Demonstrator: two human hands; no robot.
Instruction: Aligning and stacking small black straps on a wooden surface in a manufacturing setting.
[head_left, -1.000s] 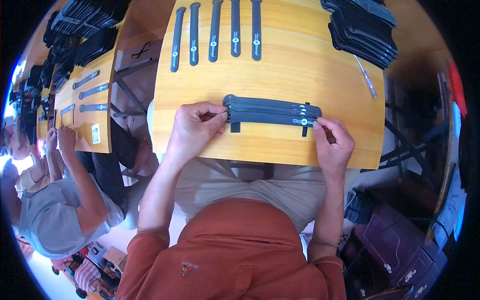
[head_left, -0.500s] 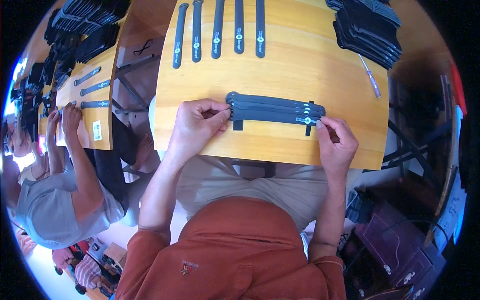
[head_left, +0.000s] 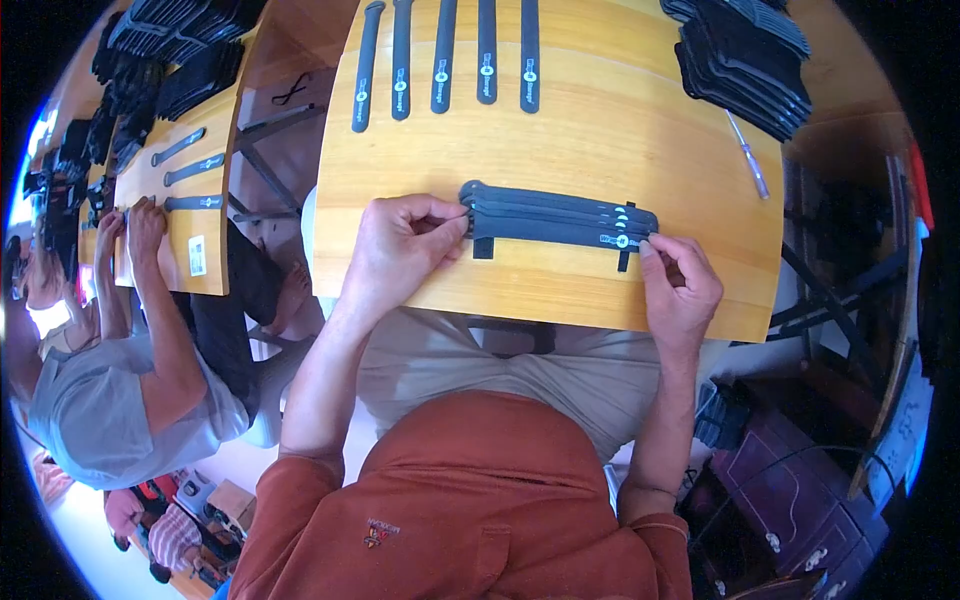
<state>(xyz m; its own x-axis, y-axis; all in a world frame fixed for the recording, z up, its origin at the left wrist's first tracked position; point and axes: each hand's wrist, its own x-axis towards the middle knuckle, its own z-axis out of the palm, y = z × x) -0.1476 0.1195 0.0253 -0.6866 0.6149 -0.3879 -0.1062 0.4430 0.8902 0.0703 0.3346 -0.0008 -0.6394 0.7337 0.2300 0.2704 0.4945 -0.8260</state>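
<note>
Several dark grey straps (head_left: 555, 215) lie overlapped in a fanned stack near the front of the wooden table. Each has a pale round mark near its right end. My left hand (head_left: 405, 245) pinches the stack at its left end, where rounded loop ends show. At the other end, my right hand (head_left: 680, 285) closes thumb and finger on the tip of the nearest strap. Two narrow black strips stick out from under the stack, one near the left end (head_left: 484, 248) and one near the right (head_left: 623, 260).
Across the table's far side, several single straps (head_left: 441, 60) lie side by side. A screwdriver (head_left: 750, 165) with a clear handle rests at the right, below a pile of folded black fabric pieces (head_left: 745, 70). To the left, a co-worker (head_left: 130, 400) handles straps at another table (head_left: 215, 260).
The view has shifted a little, so the table sits slightly farther right and higher. Both hands keep their pinch at the two ends of the strap stack.
</note>
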